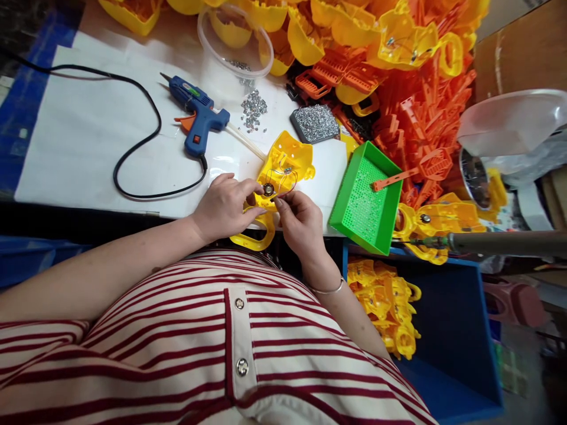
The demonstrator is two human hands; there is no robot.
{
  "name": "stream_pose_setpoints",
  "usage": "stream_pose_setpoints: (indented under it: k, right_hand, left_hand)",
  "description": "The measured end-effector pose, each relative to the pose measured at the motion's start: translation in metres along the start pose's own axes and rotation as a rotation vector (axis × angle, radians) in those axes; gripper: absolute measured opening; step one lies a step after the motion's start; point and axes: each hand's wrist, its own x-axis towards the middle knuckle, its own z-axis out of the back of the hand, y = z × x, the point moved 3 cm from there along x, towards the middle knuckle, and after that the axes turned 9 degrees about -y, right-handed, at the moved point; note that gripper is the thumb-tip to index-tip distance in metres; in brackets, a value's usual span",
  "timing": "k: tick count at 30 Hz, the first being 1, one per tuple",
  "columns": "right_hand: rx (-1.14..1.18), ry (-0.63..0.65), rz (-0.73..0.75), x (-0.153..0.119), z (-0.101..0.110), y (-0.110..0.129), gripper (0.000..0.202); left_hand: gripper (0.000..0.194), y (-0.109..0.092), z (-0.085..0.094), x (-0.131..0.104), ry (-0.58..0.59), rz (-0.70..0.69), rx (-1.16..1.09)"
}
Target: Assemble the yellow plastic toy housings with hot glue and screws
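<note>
A yellow plastic toy housing half [290, 154] with a loop handle lies in front of me at the table edge, its hollow side up. Inside it sit a small round speaker [268, 189], a little circuit board [287, 170] and thin red and dark wires. My left hand [224, 203] grips the housing beside the speaker, thumb and forefinger on either side of its edge. The thumb and forefinger of my right hand [303, 223] are pinched together at the opposite edge, near the wires; what lies between them is too small to make out.
A blue glue gun [199, 112] with a black cord lies left, its glue stick reaching the housing. Behind are loose screws [254, 110], a clear tub [234, 44] and a screw-filled black tray [315, 123]. Right: a green basket [365, 198], orange parts [425, 136], a blue bin [456, 330].
</note>
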Motion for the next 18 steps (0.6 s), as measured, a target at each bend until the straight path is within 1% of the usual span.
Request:
stream_pose_setpoints:
  k: [3, 6, 10, 18]
  right_hand:
    - [-0.108, -0.069, 0.081, 0.001, 0.005, -0.002, 0.018]
    - [-0.193, -0.069, 0.157, 0.0, 0.005, -0.005, 0.009]
    - [-0.213, -0.073, 0.22, -0.003, 0.0, -0.007, 0.008]
    - [-0.227, -0.141, 0.375, -0.009, -0.006, -0.008, 0.01]
  left_hand:
    - [0.038, -0.001, -0.001, 0.0, 0.023, 0.011, -0.008]
    - [0.05, -0.001, -0.001, 0.0, 0.045, 0.005, 0.018]
    - [0.054, -0.001, -0.001, 0.0, 0.06, 0.0, 0.036]
    - [0.055, 0.0, -0.002, 0.0, 0.067, -0.015, 0.027]
